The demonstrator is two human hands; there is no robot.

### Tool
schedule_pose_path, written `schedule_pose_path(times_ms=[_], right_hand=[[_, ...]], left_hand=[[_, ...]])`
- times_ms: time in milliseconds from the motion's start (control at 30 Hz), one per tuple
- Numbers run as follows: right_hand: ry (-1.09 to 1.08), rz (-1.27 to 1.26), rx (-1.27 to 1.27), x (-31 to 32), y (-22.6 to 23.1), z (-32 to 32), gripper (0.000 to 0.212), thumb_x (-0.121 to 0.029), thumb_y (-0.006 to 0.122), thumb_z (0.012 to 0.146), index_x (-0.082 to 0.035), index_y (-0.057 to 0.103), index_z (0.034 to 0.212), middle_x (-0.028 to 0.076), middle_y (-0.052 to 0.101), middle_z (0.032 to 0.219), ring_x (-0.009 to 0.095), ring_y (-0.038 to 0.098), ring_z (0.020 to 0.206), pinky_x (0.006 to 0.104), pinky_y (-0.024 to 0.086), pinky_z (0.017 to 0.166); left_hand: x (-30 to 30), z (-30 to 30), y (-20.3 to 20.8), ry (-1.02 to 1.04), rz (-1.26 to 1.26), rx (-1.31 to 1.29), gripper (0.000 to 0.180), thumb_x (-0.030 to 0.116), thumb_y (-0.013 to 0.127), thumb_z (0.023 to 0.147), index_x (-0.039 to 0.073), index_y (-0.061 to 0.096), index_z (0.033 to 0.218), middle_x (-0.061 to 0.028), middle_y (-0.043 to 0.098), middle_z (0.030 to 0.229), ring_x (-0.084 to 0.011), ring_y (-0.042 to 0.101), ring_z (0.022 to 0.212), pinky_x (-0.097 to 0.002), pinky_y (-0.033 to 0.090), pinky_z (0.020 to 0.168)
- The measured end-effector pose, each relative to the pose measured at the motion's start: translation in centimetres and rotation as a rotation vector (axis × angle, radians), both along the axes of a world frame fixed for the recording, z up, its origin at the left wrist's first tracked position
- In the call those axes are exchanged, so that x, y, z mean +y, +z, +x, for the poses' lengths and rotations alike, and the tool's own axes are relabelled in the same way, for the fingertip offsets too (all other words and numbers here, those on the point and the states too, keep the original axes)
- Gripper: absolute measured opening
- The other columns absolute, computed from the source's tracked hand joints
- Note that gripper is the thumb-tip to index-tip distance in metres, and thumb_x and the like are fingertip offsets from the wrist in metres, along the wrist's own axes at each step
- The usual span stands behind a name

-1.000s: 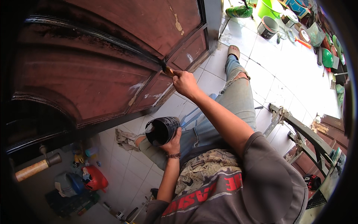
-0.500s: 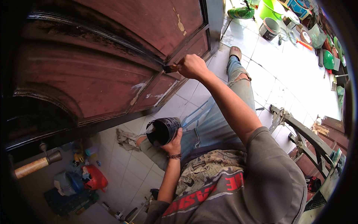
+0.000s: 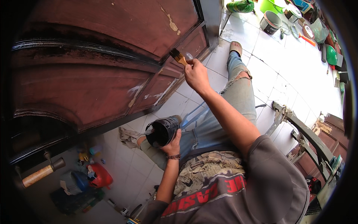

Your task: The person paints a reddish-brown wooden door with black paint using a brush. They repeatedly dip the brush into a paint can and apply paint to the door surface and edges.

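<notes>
A paintbrush [image 3: 180, 58] with dark bristles and a wooden handle is gripped in my right hand [image 3: 197, 77]. Its bristles are over the brown panelled door [image 3: 97, 84]; whether they touch the wood I cannot tell. Black paint coats the door's curved moulding [image 3: 82, 45] and its edges, while the panels are reddish brown with pale patches. Lower down, my left hand [image 3: 173, 144] is wrapped round a black paint pot [image 3: 171, 128], its mouth tipped toward the door. Dark paint shows inside the pot.
A rag [image 3: 128, 137] lies on the tiled floor by my foot. Far right stand a tub [image 3: 270, 23], a green bucket [image 3: 271, 6] and an orange-handled tool [image 3: 307, 40]. A metal frame [image 3: 306, 120] is at my right. A red bag [image 3: 100, 176] sits lower left, near the door handle [image 3: 39, 175].
My right hand has drawn back slightly, and the brush has swung from the moulding joint to point up and left, showing its handle. The left hand still holds the pot.
</notes>
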State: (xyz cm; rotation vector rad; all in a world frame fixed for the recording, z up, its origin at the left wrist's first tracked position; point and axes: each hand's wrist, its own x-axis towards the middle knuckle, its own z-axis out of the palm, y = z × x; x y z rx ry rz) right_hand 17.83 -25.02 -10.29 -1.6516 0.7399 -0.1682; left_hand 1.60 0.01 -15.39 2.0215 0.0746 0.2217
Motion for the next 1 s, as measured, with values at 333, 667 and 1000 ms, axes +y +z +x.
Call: schedule_pose_path(times_ms=[333,667,1000], right_hand=[[0.149,0.015,-0.031,6.3,-1.5,-1.0,0.031,-0.017,0.054,0.091,0.003,0.061,0.113,0.029,0.067,0.086,0.047,0.067,0.084,0.0519,0.052,0.080],[0.260,0.034,0.028,1.8,0.3,0.2,0.032,-0.020,0.057,0.085,0.000,0.073,0.104,0.026,0.070,0.089,0.042,0.069,0.088,0.0449,0.055,0.084],[0.481,-0.447,0.034,-0.6,3.6,3.1,0.027,-0.018,0.061,0.083,-0.009,0.077,0.102,0.025,0.071,0.092,0.041,0.069,0.089,0.0486,0.055,0.085]], left_hand=[[-0.8,0.4,0.7,0.035,-0.009,-0.028,0.093,0.005,0.089,0.070,-0.007,0.035,0.144,-0.0172,0.050,0.140,-0.0258,0.054,0.125,-0.0422,0.046,0.107],[-1.1,0.1,1.2,0.052,0.028,0.054,0.093,0.015,0.092,0.069,-0.007,0.040,0.142,-0.0166,0.048,0.143,-0.0266,0.048,0.130,-0.0419,0.036,0.113],[-0.8,0.2,0.4,0.001,0.075,-0.067,0.092,0.012,0.091,0.069,-0.007,0.039,0.143,-0.0159,0.050,0.140,-0.0248,0.051,0.128,-0.0409,0.040,0.111]])
